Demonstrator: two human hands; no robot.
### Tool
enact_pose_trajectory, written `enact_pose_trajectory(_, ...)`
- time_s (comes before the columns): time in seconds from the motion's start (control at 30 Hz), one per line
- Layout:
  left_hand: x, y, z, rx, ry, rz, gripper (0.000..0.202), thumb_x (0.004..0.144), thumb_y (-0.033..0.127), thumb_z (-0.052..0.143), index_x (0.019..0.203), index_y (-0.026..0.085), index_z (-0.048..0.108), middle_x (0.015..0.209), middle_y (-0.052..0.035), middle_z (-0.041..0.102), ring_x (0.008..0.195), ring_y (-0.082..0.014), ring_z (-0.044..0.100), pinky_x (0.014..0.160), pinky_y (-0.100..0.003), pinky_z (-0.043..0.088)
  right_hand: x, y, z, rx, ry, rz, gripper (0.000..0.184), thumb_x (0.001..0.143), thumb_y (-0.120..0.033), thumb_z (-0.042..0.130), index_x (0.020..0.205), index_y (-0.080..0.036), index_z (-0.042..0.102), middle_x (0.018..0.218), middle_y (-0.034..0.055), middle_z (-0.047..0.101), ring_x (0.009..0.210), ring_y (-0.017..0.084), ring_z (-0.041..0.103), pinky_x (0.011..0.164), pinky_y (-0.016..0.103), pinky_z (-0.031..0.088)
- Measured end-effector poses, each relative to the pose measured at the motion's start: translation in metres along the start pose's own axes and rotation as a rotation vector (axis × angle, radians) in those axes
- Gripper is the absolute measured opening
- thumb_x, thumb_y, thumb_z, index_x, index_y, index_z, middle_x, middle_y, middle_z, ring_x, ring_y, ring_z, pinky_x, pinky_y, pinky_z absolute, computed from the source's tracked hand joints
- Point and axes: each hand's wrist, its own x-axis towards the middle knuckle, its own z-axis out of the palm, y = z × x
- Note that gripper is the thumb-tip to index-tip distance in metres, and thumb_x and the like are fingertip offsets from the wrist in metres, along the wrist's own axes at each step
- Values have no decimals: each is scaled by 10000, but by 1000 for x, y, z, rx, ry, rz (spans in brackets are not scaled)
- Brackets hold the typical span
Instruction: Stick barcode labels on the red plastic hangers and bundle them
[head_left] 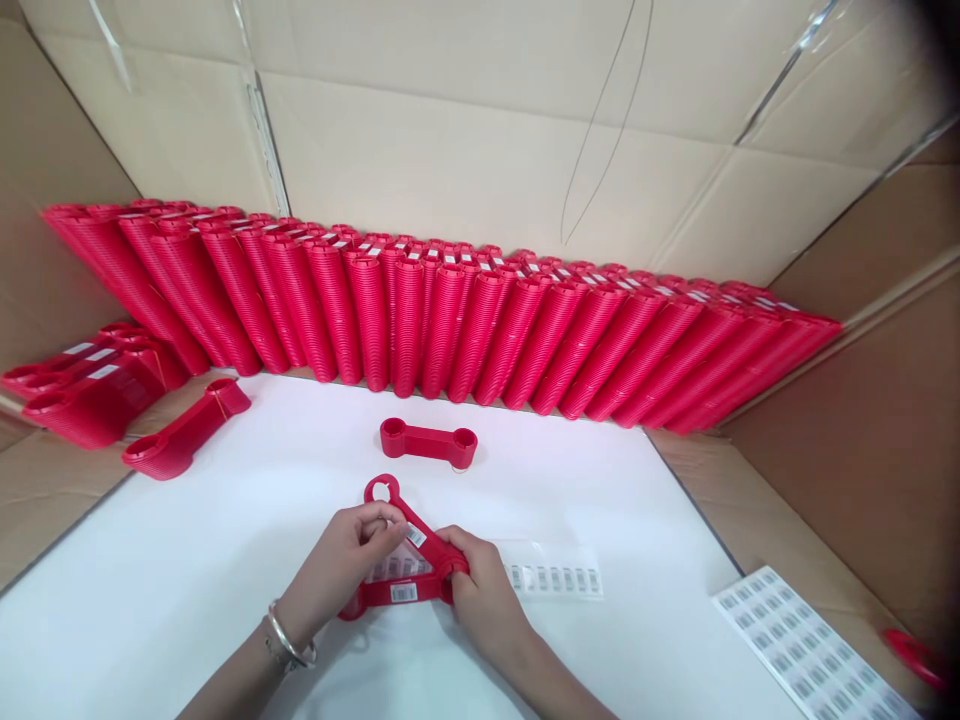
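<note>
My right hand (484,595) grips the ringed ends of several flat red plastic pieces, fanned apart into a V. The upper red piece (429,545) points up and left, with an open ring at its far end. A white barcode sticker (415,536) lies on its bar, and my left hand (365,550) pinches at the sticker's edge with thumb and forefinger. The lower red piece (375,594) carries another barcode label (403,592). Beneath the hands, a clear strip of barcode stickers (555,578) lies on the white table, partly covered.
Tall stacks of red pieces (450,330) line the cardboard wall at the back. Banded bundles (97,390) stand at the left, beside a lying stack (187,430). A small red stack (427,442) sits mid-table. A barcode sheet (810,645) lies at the right edge.
</note>
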Motion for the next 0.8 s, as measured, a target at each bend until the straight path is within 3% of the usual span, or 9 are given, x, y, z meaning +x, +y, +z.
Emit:
enact_pose_trajectory(0.33, 0, -2, 2, 58, 28, 44, 322, 798, 467, 505, 781, 158, 591, 487, 89, 247, 462, -77, 268, 468, -207, 242, 1, 0, 1, 42, 12, 16, 374, 569, -24, 325, 736, -151, 635, 655, 6, 593, 641, 146, 512, 608, 239, 384)
enact_pose_trajectory(0.53, -4, -2, 6, 229, 86, 106, 319, 831, 459, 451, 781, 171, 580, 492, 80, 261, 469, -88, 294, 472, -210, 273, 0, -1, 2, 48, 8, 11, 412, 569, -18, 319, 775, -149, 651, 666, 7, 600, 648, 147, 519, 616, 239, 390)
enact_pose_trajectory(0.63, -6, -7, 10, 478, 185, 243, 289, 868, 396, 407, 772, 178, 569, 497, 66, 334, 465, -94, 338, 473, -218, 292, 1, -1, 1, 51, -1, -1, 420, 563, -15, 317, 784, -149, 648, 694, 11, 614, 671, 150, 533, 639, 242, 397)
enact_pose_trajectory(0.73, -7, -13, 12, 717, 321, 519, 215, 877, 310, 420, 788, 169, 557, 644, 13, 510, 569, -115, 471, 541, -231, 377, 1, -1, 1, 48, -7, -18, 398, 573, -19, 320, 775, -154, 635, 708, 11, 616, 686, 151, 535, 653, 244, 396)
enact_pose_trajectory(0.8, -7, -15, 13, 821, 417, 705, 155, 870, 268, 450, 818, 159, 547, 757, -25, 541, 677, -136, 516, 609, -246, 426, -1, -1, 2, 37, -9, -34, 373, 580, -23, 325, 760, -161, 621, 682, 3, 595, 677, 148, 526, 642, 240, 390)
